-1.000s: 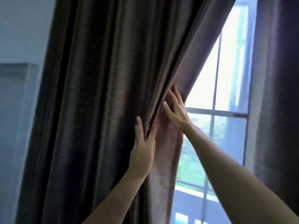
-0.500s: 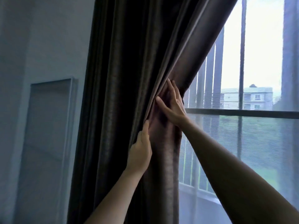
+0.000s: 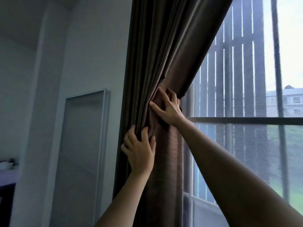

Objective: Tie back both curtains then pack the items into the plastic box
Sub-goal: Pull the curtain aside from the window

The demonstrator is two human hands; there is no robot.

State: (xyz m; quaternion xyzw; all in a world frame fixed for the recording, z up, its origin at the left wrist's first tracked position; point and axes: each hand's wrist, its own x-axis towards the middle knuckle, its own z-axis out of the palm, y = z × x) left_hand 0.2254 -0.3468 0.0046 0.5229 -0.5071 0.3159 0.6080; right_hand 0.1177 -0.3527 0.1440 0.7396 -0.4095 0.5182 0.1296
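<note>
A dark brown curtain (image 3: 164, 51) hangs left of the window, bunched into a narrow column of folds. My left hand (image 3: 139, 149) presses on the folds from the left, fingers spread and curling into the pleats. Higher up, my right hand (image 3: 168, 107) reaches across from the right and clutches the gathered cloth at its pinched point, fingertips dug into the fabric. No tie-back and no plastic box are in view. The second curtain is out of frame.
The window (image 3: 246, 122) with a dark horizontal bar and a mesh screen fills the right side. A white wall and a closed pale door (image 3: 82, 145) stand to the left. A shelf with white dishes (image 3: 6, 164) shows at the far left edge.
The curtain has been pushed left and gathered tighter, uncovering more window. My right hand went from flat on the cloth to clutching it; my left hand spread its fingers over the folds.
</note>
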